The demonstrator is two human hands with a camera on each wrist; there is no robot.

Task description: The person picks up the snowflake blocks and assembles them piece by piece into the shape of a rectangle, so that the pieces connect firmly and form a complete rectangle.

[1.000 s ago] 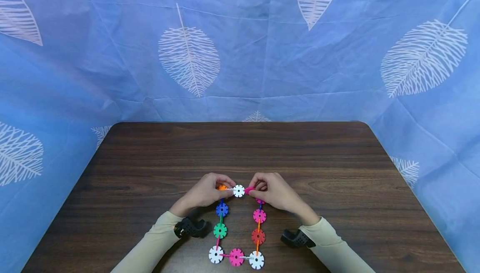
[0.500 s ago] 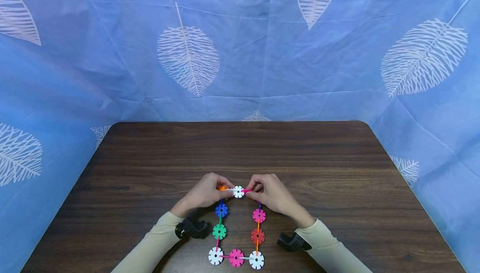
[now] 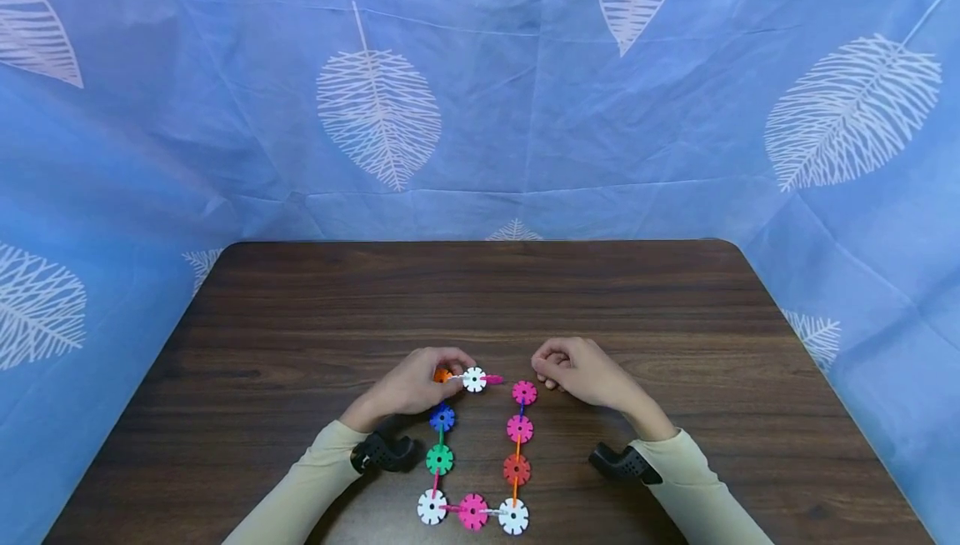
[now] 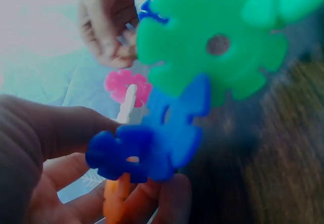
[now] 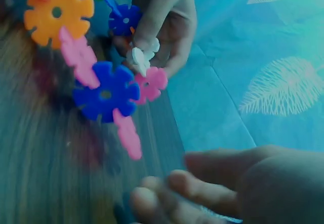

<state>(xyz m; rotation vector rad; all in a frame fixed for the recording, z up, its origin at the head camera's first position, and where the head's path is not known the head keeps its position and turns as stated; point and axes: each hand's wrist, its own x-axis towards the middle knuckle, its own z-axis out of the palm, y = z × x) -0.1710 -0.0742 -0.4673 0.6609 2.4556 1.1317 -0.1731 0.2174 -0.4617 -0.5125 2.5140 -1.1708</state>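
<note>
Notched plastic snowflake discs are joined into a chain, bent like a square frame in the head view. My left hand (image 3: 420, 380) pinches the chain at its far left corner, around the orange disc (image 3: 442, 375) and the white link beside it. From there a white disc (image 3: 474, 379) reaches right, tipped by an upright pink disc (image 3: 493, 379). A gap separates that tip from the flat pink disc (image 3: 524, 392) ending the right side. My right hand (image 3: 581, 370) is just right of this end, fingers loosely curled, holding nothing visible. Its fingers (image 5: 207, 183) are apart from the chain in the right wrist view.
Blue (image 3: 442, 417) and green (image 3: 439, 459) discs form the left side, with a red disc (image 3: 517, 469) on the right. White and pink discs make the near side. Everything rests on a dark wooden table (image 3: 480, 295), with a blue leaf-patterned cloth (image 3: 480, 112) behind.
My right hand has let go of the upright pink disc and moved right, uncovering the pink end disc. My left hand keeps its pinch in nearly the same place.
</note>
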